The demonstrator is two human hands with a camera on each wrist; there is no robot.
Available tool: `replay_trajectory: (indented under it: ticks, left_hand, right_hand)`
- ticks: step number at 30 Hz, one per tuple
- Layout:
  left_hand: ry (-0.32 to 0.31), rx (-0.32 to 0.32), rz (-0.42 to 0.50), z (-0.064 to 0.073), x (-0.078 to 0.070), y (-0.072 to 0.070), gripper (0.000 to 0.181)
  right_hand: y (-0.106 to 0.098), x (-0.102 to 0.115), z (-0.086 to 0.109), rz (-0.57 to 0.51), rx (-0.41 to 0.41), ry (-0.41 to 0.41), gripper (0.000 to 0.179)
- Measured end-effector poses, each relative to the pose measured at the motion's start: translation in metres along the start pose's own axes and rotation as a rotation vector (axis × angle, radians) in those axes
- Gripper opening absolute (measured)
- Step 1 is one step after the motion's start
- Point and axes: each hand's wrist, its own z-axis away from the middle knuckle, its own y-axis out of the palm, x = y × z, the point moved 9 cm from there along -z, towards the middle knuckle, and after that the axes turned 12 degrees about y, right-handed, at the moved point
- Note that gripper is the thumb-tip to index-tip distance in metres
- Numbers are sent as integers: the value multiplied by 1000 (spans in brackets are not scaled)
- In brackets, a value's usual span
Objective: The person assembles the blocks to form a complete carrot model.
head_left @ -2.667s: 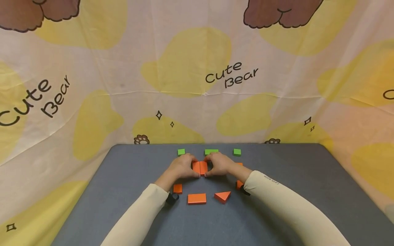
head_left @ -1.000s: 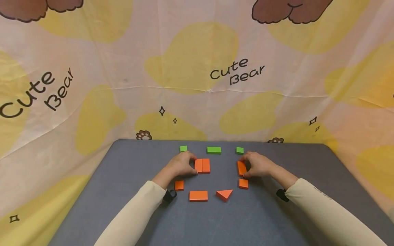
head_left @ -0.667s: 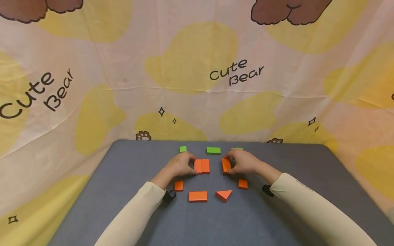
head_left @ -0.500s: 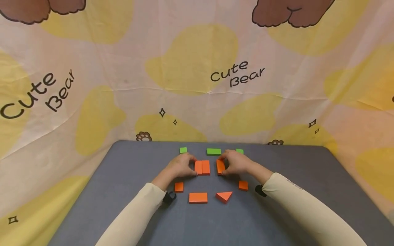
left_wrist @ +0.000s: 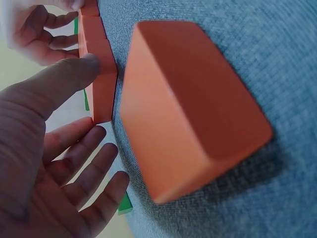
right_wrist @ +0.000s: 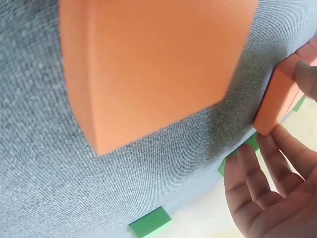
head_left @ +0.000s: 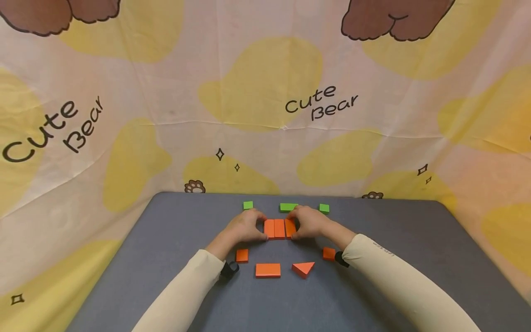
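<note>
**Three orange blocks pressed into a row between two hands**

Both hands are down at the far middle of the grey fabric-covered bench (head_left: 166, 258), and between them sits a row of three upright orange rectangular blocks (head_left: 280, 228), side against side. The left hand (head_left: 244, 227) has its thumb on the near end of the left block and its fingers curved round the far end, pinching that side. The right hand (head_left: 309, 222) does the same from the other side, thumb and fingertips on the rightmost block. From the left wrist view the thumb (left_wrist: 64, 82) lies flat on the block's side.

Nearer the person lie a small orange cube (head_left: 242, 255) by the left wrist, a flat orange rectangular block (head_left: 267, 270), an orange triangular block (head_left: 303, 268) and another small orange cube (head_left: 329, 253) by the right sleeve. Along the far edge sit three green blocks (head_left: 248, 205), well apart, the middle one partly behind the right fingers
</note>
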Motion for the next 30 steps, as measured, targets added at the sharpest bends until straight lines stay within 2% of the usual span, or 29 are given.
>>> replay_trajectory:
  ticks: [14,18,24,30]
  left_hand:
    - [-34,-6,14,2,5,1,52]
    - [-55,9,28,2,5,3,53]
    - [-71,25,27,0,2,2,54]
    - [-85,42,10,-2,2,3,56]
  right_hand:
    - [3,2,-4,-5,27,4,52]
    - [-4,0,-4,-31,28,-9,52]
    - [-25,-7,-13,-68,-27,-25,50]
    - [-27,-21,-30,-77,-53,-9,48]
